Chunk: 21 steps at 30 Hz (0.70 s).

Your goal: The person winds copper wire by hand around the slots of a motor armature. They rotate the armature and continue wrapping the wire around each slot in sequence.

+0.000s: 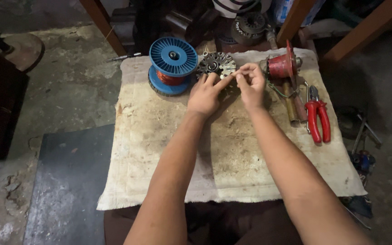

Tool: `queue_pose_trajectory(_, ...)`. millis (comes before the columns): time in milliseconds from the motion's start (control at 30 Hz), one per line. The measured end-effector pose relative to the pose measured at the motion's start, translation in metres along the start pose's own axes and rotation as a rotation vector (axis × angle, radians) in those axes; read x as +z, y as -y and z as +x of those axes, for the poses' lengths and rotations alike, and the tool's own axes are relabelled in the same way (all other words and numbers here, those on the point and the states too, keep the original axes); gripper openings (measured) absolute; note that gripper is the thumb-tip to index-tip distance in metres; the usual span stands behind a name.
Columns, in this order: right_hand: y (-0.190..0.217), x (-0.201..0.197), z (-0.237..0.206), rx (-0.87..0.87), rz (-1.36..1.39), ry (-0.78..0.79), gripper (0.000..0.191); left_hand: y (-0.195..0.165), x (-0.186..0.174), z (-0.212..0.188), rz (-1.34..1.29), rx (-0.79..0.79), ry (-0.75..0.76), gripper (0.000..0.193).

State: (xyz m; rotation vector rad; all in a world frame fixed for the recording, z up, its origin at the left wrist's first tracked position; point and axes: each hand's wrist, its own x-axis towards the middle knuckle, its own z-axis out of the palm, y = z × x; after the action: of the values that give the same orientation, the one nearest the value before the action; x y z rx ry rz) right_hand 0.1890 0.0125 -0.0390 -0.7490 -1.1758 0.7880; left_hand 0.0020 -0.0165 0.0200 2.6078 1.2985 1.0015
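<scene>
A round metal stator with slotted teeth (215, 64) lies at the far side of a stained cloth-covered table (159, 149). My left hand (205, 93) rests against its near edge, fingers reaching onto the teeth. My right hand (250, 81) is just right of it, thumb and fingers pinched together at the stator's right rim; whatever they pinch is too thin to make out. Left of the stator stands a blue plastic spool (172, 63) wound with copper wire.
A red hand-winder tool (283, 66) sits at the far right corner. Red-handled pliers (317, 117) and a wooden-handled tool (291, 106) lie along the right side. Motor parts (248, 25) crowd behind the table. A dark mat (69, 181) covers the floor at left.
</scene>
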Motion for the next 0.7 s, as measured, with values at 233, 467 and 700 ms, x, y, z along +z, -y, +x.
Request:
queue_pose_trajectory(233, 0.005, 0.002, -0.002, -0.058, -0.071, -0.020, 0.030, 0.001, 0.006, -0.001, -0.018, 0.002, -0.020, 0.066)
queue_pose_trajectory(467, 0.002, 0.009, 0.001, 0.035, -0.370, -0.192, 0.014, 0.004, 0.015, 0.002, -0.008, -0.081, -0.029, 0.061)
queue_pose_trajectory(700, -0.003, 0.008, 0.004, 0.060, -0.397, -0.257, 0.007, 0.001, 0.009, 0.001, -0.062, -0.118, 0.005, 0.059)
